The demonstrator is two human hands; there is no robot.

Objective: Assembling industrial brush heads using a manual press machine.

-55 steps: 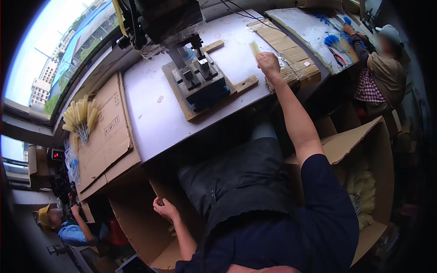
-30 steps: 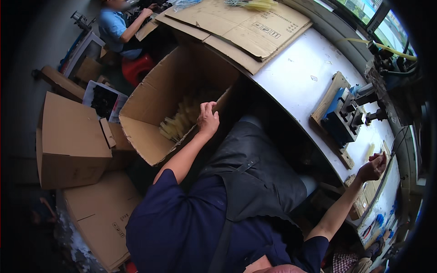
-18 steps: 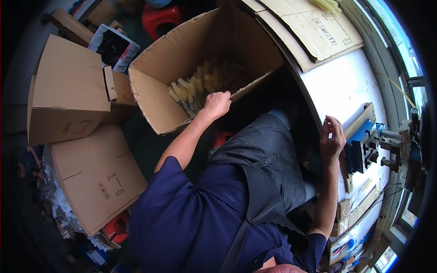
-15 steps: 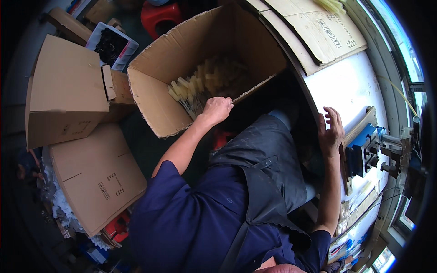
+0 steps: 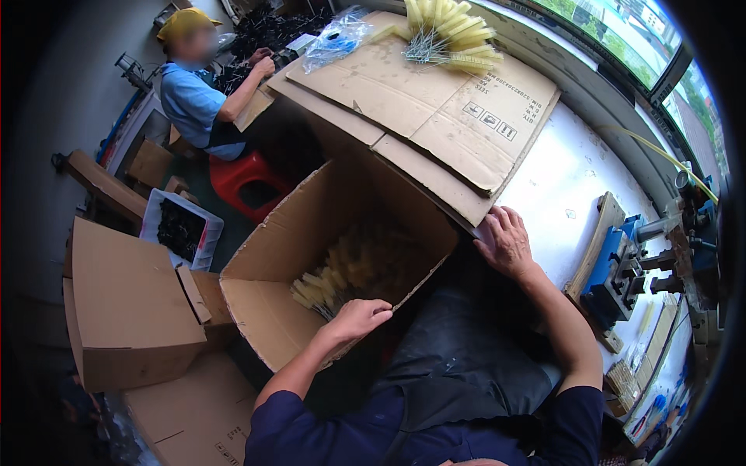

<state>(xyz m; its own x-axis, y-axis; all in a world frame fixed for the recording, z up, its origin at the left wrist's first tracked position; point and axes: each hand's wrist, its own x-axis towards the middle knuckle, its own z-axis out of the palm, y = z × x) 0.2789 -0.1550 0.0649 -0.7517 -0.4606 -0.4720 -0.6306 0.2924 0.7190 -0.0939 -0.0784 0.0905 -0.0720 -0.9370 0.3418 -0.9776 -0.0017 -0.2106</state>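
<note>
A large open cardboard box [image 5: 268, 268] stands in front of me, with many pale-yellow bristle brushes [image 5: 315, 291] on thin wire stems inside. My left hand [image 5: 356, 320] is closed at the box's near rim, its fingers curled over the cardboard edge. The deeper brushes lie in shadow. My right hand [image 5: 507, 242] rests on the edge of the white table [image 5: 579, 167], fingers apart, beside the corner of a flattened cardboard sheet [image 5: 435, 147]. I see nothing held in it.
A bundle of yellow brushes [image 5: 454, 39] and a clear plastic bag [image 5: 334, 39] lie on the cardboard. A blue clamping fixture [image 5: 610, 279] stands at right. Left are a closed carton [image 5: 136, 287] and white bin [image 5: 206, 241]. A co-worker [image 5: 194, 101] sits beyond.
The view has tilted up, bringing the co-worker and brush bundle into sight. My right hand has moved forward along the table edge to the cardboard corner. My left hand stays at the box rim.
</note>
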